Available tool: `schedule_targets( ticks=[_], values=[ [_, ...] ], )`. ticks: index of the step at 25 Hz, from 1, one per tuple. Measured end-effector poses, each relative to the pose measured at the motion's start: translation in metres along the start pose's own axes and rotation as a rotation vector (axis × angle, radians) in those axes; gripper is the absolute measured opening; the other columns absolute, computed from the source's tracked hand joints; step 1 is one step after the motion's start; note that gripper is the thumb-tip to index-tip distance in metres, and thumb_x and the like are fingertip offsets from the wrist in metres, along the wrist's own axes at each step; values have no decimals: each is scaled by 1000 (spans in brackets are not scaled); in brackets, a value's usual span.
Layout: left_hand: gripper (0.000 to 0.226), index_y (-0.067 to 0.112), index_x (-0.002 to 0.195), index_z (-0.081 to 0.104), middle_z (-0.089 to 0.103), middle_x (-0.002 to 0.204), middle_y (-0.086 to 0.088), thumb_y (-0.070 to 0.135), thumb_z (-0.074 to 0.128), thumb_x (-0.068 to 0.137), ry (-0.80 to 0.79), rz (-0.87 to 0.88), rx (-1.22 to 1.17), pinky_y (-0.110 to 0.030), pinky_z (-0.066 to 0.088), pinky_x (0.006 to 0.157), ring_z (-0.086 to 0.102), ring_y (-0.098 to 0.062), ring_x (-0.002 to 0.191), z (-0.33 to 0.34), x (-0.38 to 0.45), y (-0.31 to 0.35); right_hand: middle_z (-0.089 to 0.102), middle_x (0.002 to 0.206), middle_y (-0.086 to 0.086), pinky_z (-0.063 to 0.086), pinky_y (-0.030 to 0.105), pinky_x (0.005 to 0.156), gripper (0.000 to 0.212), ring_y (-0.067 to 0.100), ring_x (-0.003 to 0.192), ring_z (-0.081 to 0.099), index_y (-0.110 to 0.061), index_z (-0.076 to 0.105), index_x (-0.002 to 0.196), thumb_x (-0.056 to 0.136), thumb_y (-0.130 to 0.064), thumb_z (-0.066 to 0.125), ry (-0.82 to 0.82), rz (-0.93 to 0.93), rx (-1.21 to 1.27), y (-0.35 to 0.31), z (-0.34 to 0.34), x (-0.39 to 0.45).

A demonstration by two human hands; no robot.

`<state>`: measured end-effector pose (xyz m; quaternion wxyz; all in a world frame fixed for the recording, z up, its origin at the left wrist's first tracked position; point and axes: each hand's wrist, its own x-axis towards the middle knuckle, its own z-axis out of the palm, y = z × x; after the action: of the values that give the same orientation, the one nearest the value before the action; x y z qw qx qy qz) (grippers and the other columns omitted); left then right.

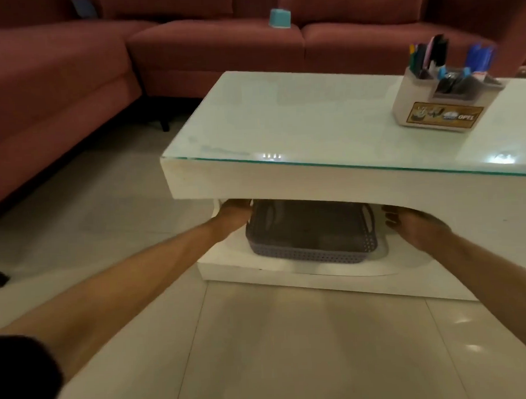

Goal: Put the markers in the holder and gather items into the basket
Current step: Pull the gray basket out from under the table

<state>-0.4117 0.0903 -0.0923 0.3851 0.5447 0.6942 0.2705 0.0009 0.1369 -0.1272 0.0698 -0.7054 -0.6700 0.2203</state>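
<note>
- The grey perforated plastic basket (311,232) sits on the white lower shelf (228,268) of the coffee table, tucked under the glass-covered white tabletop (282,120); its far half is in shadow, and what it holds, if anything, cannot be made out.
- The left hand (235,214) reaches under the table's overhang to the basket's left end. It lies against that end, but the fingers are hidden behind the table edge and the basket, so I cannot tell whether they grip it.
- The right hand (407,223) is just beside the basket's right end, fingers loosely spread and holding nothing; whether it touches the rim is unclear.
- One hand at each end suits a wide, shallow basket: judged from this, the person is either drawing it out from the shelf or setting it there, and level handling would keep it from catching on the overhang.
- The cream plastic compartmented holder with a brown label (441,104) stands on the tabletop towards the right, well apart from the basket. Blue and dark markers (478,55) stand upright in its compartments, so that part of the task looks done.
- A small turquoise container (279,17) rests on the maroon fabric sofa (219,47) behind the table; it may be one of the items to gather.
</note>
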Motion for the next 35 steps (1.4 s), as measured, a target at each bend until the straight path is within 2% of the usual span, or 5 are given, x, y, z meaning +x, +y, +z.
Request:
schedule_targets(
  ticks=[5, 10, 15, 25, 35],
  values=[
    [27, 21, 111, 62, 63, 105, 1, 34, 39, 109, 113, -205, -716, -36, 54, 99, 56, -19, 95, 38, 33, 8, 51, 150, 1, 31, 23, 115, 43, 23, 142, 45, -23, 48, 151, 110, -33, 43, -93, 69, 383, -14, 11, 31],
    [31, 14, 98, 62, 67, 85, -2, 24, 34, 107, 180, -294, -831, -29, 49, 69, 57, -18, 73, 28, 43, -11, 63, 103, 16, 60, 35, 82, 26, 26, 82, 68, -4, 62, 96, 107, -12, 40, 25, 319, 1428, -18, 18, 19],
    [19, 6, 97, 61, 66, 87, -11, 6, 43, 103, -70, -375, -410, -39, 54, 86, 63, -23, 76, 12, 24, -34, 66, 101, 19, 54, 47, 90, 45, 33, 90, 65, -1, 63, 115, 96, -42, 59, -247, 406, 1174, -16, 23, -22],
    [25, -2, 107, 64, 63, 91, -13, 0, 39, 107, -254, -287, -229, -38, 57, 82, 62, -23, 79, -58, -139, -46, 67, 85, 17, 58, 44, 78, 11, 28, 73, 66, 1, 62, 105, 99, -7, 56, -514, 243, 886, -31, 4, -163],
    [24, 10, 119, 66, 64, 86, -4, 5, 46, 107, -29, 195, -371, -22, 59, 65, 61, -14, 70, -146, -237, 61, 56, 65, 11, 45, 27, 39, 26, 18, 40, 48, -6, 59, 88, 104, -20, 45, -116, 18, 1048, -104, -144, -257]
  ],
)
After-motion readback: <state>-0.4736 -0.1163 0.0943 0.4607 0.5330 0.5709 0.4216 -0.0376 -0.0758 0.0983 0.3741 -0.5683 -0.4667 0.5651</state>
